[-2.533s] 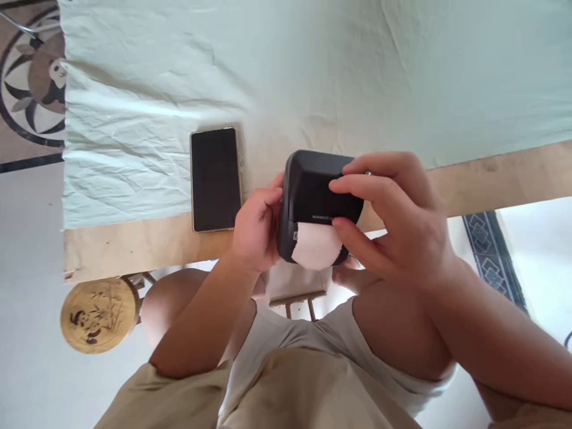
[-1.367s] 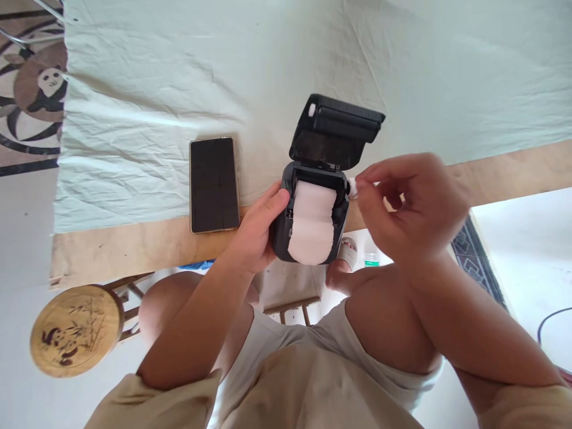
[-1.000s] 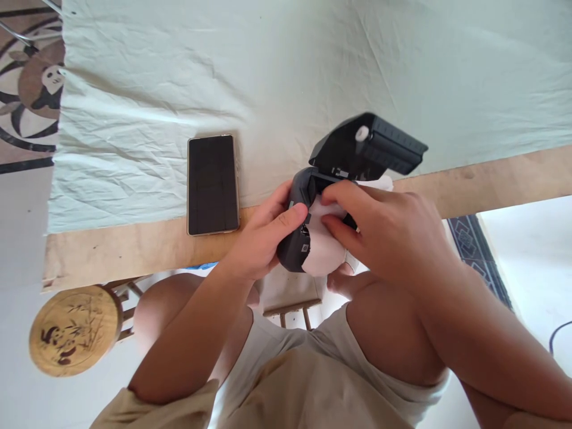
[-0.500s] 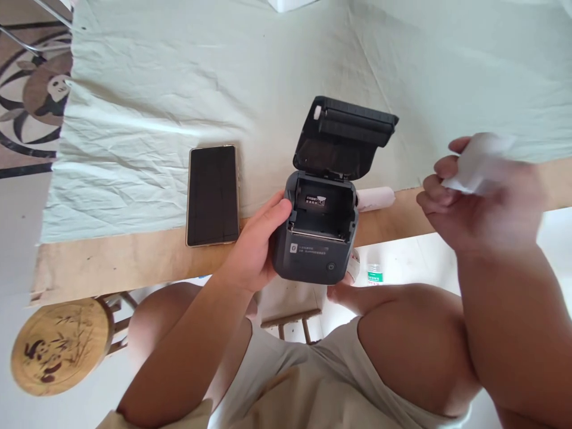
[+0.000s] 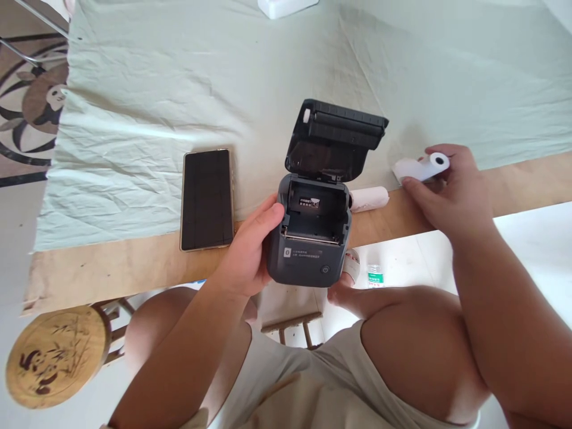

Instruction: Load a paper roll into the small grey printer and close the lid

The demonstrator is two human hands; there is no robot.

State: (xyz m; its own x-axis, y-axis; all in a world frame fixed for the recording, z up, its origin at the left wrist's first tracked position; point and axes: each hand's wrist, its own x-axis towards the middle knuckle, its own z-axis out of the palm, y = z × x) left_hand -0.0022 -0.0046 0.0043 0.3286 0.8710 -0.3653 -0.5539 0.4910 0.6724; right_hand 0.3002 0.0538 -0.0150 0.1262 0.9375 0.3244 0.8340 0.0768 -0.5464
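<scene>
We see a dark phone point(image 5: 207, 199) lying face up on the pale green cloth point(image 5: 187, 89) that covers most of the wooden desk point(image 5: 111, 271). A white object point(image 5: 286, 7) sits at the far edge of the cloth, partly out of view. Below the desk stands a round wooden stool point(image 5: 53, 354) painted with a panda, and a small green-labelled bottle point(image 5: 372, 275) lies on the floor.

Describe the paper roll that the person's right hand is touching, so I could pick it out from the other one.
Start at the dark printer with its lid open at the table's near edge. Two white rolls lie to its right. The nearer one lies free beside the printer; the one you want sits farther right under the right hand, its hollow core showing.
</scene>
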